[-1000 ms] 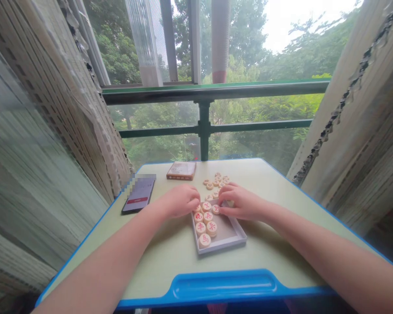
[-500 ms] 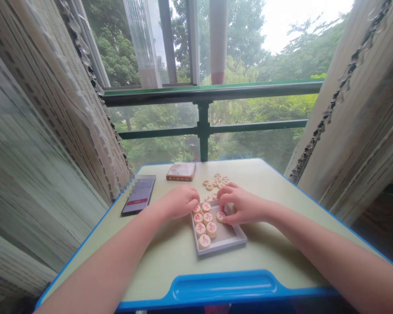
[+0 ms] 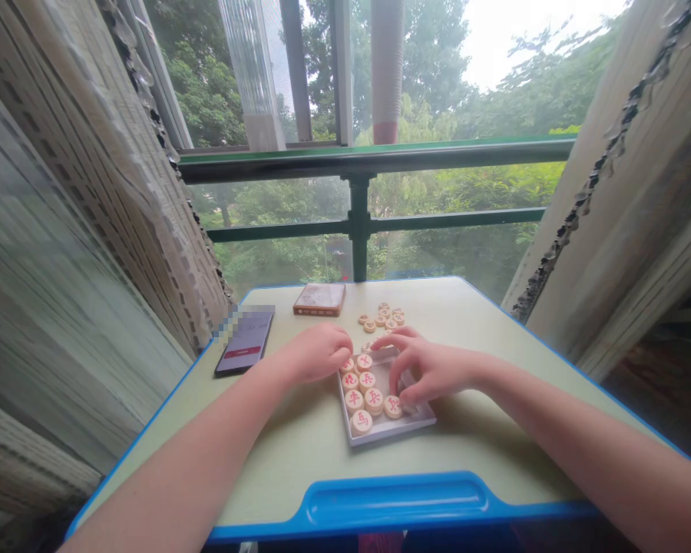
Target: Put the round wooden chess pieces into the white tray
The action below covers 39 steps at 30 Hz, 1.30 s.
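Note:
A shallow white box (image 3: 391,439) lies on the table, holding several round wooden Chinese chess pieces (image 3: 374,401) with red characters, in two columns along its left side. My left hand (image 3: 321,355) is closed at the box's far left corner, fingers curled against the rim and partly covering a piece. My right hand (image 3: 434,370) reaches in over the right wall. Its thumb and fingers close about one red-marked chess piece (image 3: 392,406), which sits low in the box beside the second column. The fingertips' far side is hidden.
Several loose chess pieces (image 3: 385,316) lie beyond the box. A brown-edged flat box (image 3: 319,299) sits at the table's far side, and a phone (image 3: 245,342) lies at the left. The table (image 3: 282,445) has a raised blue edge (image 3: 395,498) toward me. Curtains hang on both sides.
My right hand has moved slightly toward me inside the box, and the chess piece at its fingertips has come nearer with it. My left hand stays at the corner.

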{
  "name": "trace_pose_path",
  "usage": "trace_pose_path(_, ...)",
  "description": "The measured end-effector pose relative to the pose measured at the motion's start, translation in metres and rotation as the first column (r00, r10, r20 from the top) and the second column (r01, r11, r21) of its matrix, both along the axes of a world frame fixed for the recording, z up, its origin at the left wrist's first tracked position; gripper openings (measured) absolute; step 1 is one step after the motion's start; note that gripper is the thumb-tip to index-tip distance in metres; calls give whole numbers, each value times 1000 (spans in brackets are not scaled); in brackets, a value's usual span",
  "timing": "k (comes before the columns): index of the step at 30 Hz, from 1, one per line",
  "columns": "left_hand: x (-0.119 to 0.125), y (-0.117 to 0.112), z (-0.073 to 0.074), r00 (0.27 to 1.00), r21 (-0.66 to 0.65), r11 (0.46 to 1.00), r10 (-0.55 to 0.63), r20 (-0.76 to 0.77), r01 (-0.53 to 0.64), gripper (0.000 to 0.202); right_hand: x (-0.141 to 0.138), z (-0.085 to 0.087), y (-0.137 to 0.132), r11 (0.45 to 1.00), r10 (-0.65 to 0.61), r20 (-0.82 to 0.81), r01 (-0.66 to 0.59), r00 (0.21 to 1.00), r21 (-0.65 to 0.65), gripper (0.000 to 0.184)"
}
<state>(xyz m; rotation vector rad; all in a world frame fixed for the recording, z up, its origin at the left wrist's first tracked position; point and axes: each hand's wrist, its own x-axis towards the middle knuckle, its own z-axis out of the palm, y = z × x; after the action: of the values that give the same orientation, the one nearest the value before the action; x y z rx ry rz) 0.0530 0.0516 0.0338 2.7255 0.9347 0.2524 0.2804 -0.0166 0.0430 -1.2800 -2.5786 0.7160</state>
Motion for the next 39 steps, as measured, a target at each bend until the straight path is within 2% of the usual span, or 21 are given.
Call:
trace_pose_path(13,1,1,-1,1000,2,1000,3,2,-3,26,-2,-4,0,999,28,-3,-28,1000,-42,20)
trace_pose_path(39,2,0,-2,999,-15,1000,11,42,-10,27,-9,-1,-6,999,40,7,-40,999,24,38)
